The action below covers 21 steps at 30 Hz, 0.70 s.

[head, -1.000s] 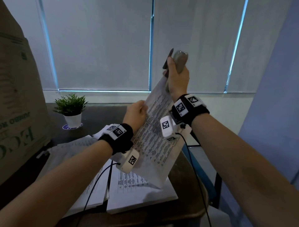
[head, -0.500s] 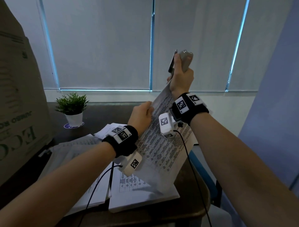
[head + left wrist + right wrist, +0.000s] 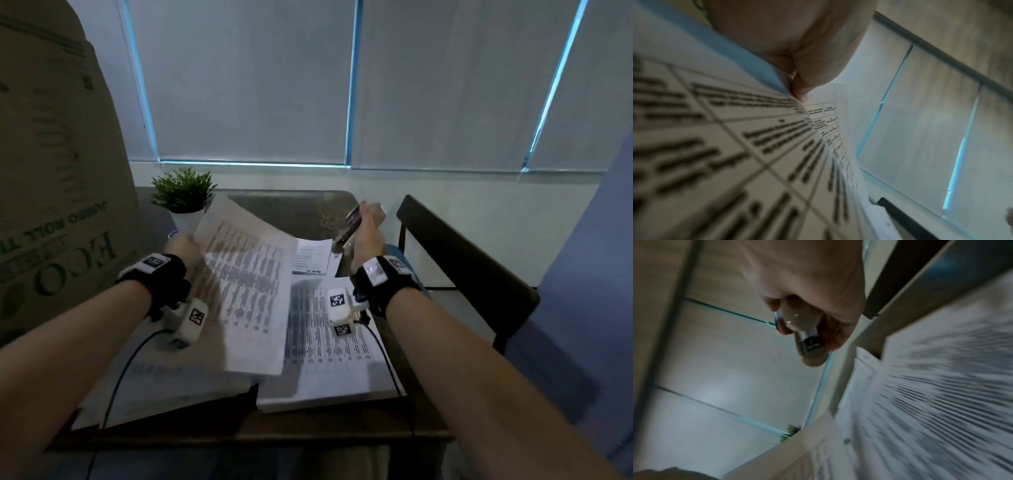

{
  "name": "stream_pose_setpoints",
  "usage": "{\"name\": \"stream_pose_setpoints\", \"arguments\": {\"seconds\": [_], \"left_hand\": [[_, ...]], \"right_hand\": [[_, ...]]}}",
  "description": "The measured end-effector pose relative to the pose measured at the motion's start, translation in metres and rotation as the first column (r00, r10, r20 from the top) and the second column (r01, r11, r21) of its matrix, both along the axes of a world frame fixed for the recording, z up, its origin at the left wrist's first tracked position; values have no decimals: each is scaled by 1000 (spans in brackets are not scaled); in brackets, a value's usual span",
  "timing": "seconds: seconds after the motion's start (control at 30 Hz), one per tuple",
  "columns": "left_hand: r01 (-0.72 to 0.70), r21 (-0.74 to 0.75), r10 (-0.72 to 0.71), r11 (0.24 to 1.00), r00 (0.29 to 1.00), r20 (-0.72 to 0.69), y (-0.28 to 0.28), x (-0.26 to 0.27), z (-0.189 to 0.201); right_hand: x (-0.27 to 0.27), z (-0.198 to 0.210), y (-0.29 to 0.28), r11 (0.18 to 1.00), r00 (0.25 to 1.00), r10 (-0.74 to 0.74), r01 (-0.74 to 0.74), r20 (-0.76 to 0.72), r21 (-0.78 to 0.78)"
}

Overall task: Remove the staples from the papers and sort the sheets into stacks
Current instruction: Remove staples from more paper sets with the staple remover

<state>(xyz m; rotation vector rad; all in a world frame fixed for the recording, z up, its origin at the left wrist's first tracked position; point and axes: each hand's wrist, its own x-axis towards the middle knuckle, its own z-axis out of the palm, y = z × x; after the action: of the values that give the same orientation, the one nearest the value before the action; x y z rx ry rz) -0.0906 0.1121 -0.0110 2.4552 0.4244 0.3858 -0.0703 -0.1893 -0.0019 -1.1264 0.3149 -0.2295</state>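
My left hand [image 3: 183, 245] pinches the left edge of a printed sheet [image 3: 251, 291] and holds it tilted low over the desk; the left wrist view shows my fingers [image 3: 797, 91] on that sheet [image 3: 725, 146]. My right hand [image 3: 366, 229] grips a grey stapler-like tool [image 3: 351, 224] above the far right of the desk, apart from the sheet. In the right wrist view the tool [image 3: 807, 337] sits in my curled fingers. Under the sheet lie a right stack of printed pages [image 3: 329, 359] and a left stack [image 3: 164, 383]. No staple is visible.
A big cardboard box [image 3: 58, 178] stands at the left. A small potted plant [image 3: 183, 192] sits at the back of the dark desk [image 3: 291, 209], with a small leaflet [image 3: 311, 257] behind the stacks. A dark chair [image 3: 472, 267] stands to the right.
Both hands have come down from in front of the window. The right hand with the tool has parted from the sheet, which the left hand has swung down and left over the stacks.
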Motion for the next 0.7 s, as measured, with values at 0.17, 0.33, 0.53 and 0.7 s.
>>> {"name": "stream_pose_setpoints", "arguments": {"seconds": [0.17,0.33,0.53,0.7], "left_hand": [[-167,-19,160,986,969,-189,56,12,-42],[-61,-24,56,998,983,-174,30,15,-52],[181,-603,-416,777,866,-277,-92,-6,-45],[192,-444,-373,875,853,-366,-110,7,-65]], "right_hand": [[14,-75,12,981,969,149,-120,-198,149],[20,-106,7,976,947,144,-89,-288,197],[4,-109,-7,946,949,227,-163,-217,279],[3,-118,-13,932,951,258,-198,-172,305]]}}
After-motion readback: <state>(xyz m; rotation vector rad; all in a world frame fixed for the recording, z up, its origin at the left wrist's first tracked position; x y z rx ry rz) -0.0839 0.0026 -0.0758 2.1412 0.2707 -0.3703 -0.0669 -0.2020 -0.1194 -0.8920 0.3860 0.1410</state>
